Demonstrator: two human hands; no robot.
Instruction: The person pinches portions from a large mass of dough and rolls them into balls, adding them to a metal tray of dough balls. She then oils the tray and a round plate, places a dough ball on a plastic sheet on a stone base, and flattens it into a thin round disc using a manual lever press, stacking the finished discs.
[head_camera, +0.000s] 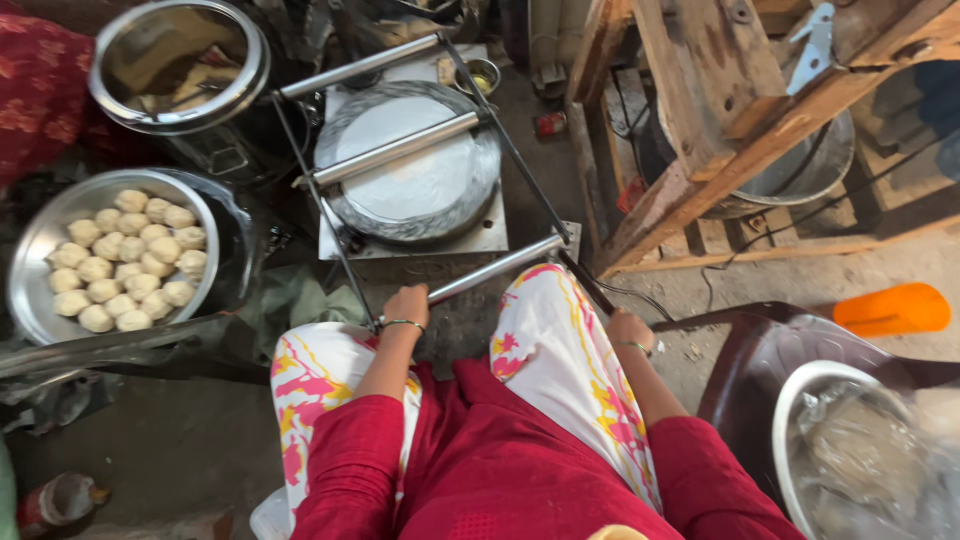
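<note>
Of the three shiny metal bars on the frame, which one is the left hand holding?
The nearest bar, lowest in the picture: the left hand grips its end. The other two lie farther away, over the round plate.

The sleeves (360, 450) are deep red, and the tunic (500, 470) between them matches. The trousers (555, 350) are white with splashes of pink and yellow. A thin green bangle (403, 324) circles the left wrist. The dough balls (125, 260) are pale cream in a silver-grey steel bowl (35, 250). The round press plate (410, 165) is grey with a whitish flattened disc on it, under shiny silver rollers (400, 148). The plastic chair (760, 350) is dark maroon. An orange plastic piece (893, 309) lies on the grey-brown floor (180, 440).
</note>
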